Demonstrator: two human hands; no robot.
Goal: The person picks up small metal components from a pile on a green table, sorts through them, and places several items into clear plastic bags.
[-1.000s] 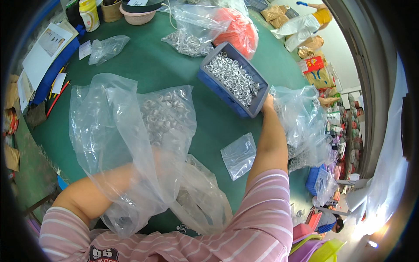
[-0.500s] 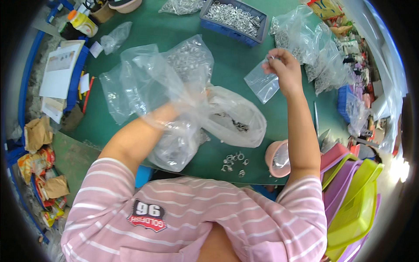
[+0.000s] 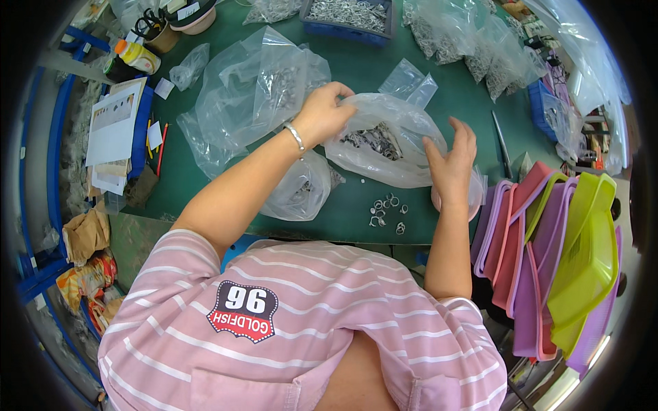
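Note:
An opened clear plastic bag (image 3: 384,175) lies on the green table in front of me, with silver rings (image 3: 378,140) heaped inside. At its left rim, my left hand (image 3: 323,113) is closed with the plastic pinched between the fingers. My right hand (image 3: 454,161) is beside the bag's right edge, its thumb and fingers spread and holding nothing. Whether the thumb touches the plastic, I cannot tell. Several loose rings (image 3: 387,209) lie on the table nearer to me. Beyond the opened bag is a small flat clear bag (image 3: 404,81).
Other plastic bags (image 3: 229,96) lie left of my left hand. A blue tray (image 3: 343,31) of rings stands at the back, with filled bags (image 3: 497,58) to its right. My right hand partly hides a pink cup (image 3: 474,198). Colourful plastic baskets (image 3: 541,253) stand at right.
My right hand has let go of the small clear bag and come nearer, to the opened bag. My left hand has emerged from behind plastic and now grips the opened bag's rim.

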